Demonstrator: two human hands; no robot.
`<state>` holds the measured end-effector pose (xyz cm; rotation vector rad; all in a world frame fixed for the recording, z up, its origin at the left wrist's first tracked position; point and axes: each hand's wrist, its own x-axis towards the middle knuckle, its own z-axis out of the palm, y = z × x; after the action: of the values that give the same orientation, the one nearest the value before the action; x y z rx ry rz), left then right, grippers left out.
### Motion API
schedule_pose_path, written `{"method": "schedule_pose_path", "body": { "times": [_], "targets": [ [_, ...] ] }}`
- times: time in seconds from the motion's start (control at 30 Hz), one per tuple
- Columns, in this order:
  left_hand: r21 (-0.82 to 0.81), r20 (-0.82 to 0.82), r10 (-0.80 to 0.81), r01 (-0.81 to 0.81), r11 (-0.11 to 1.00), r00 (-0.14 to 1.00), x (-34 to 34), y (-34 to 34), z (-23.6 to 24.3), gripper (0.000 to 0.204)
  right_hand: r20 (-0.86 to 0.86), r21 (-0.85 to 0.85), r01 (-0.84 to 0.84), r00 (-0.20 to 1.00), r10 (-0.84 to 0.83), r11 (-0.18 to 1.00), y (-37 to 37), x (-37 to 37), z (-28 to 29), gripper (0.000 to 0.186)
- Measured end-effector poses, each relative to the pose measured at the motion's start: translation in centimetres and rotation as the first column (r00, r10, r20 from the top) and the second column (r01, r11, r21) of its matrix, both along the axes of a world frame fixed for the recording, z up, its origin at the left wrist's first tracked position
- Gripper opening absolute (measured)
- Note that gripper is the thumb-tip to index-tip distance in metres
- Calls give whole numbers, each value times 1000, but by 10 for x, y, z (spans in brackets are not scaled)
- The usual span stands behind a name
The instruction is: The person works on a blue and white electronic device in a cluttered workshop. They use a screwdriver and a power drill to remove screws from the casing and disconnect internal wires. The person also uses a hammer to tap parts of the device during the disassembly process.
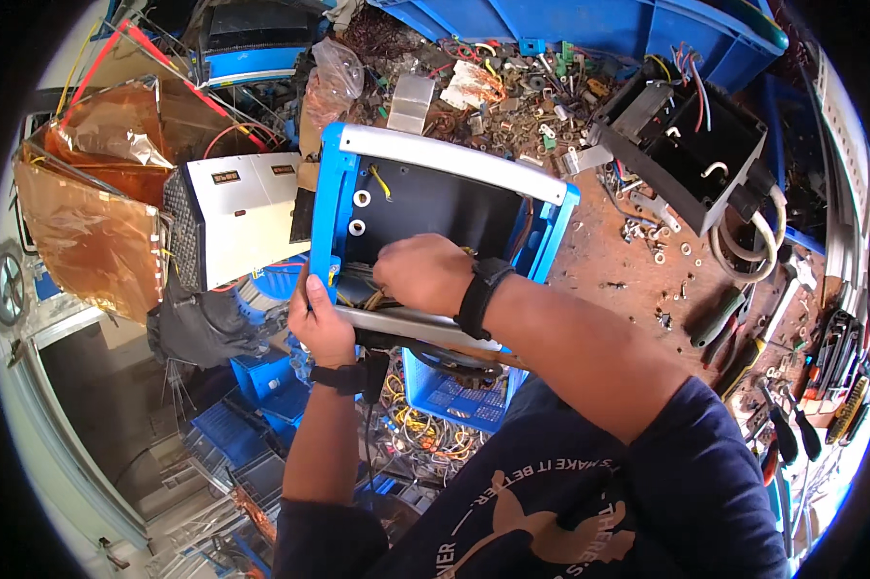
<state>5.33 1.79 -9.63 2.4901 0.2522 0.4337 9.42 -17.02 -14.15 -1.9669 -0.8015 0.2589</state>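
Note:
A blue-framed equipment casing (pixel 330 198) with silver rails and a black inner panel (pixel 435 198) lies tilted at the edge of the workbench. My left hand (pixel 321 325) is closed round its near left corner, thumb up along the blue side. Inside the casing, above the near rail (pixel 406 326), my right hand (pixel 423 274) is curled with its fingers pressed together. What those fingers hold is hidden. Brownish wires lie beneath them. A short yellow wire (pixel 381 181) and two white rings (pixel 359 228) show on the black panel.
Scrap screws and small parts (pixel 541 106) cover the far bench (pixel 589 241). A black open housing (pixel 686 145) with cables stands at the right, near pliers and screwdrivers (pixel 744 362). A white-and-black unit (pixel 247 217) sits at the left. Below is a blue crate (pixel 464 400).

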Motion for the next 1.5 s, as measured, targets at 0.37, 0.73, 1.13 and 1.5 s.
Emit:
{"method": "schedule_pose_path", "body": {
  "times": [0.37,0.73,1.13,1.5],
  "targets": [
    [39,-4,13,-13,999,1000,-11,7,1,39,-166,93,105,982,-89,990,13,-22,-21,16],
    [-41,38,-14,15,999,999,-8,9,-1,40,-249,131,7,968,26,991,12,-8,-18,19],
    [-101,66,-29,36,994,997,-3,0,-3,45,-218,96,58,975,-35,994,8,-22,-12,12],
    [104,-36,74,-70,992,997,-9,3,2,64,-204,236,113,977,-65,965,-10,-42,-9,10]
  ]
}}
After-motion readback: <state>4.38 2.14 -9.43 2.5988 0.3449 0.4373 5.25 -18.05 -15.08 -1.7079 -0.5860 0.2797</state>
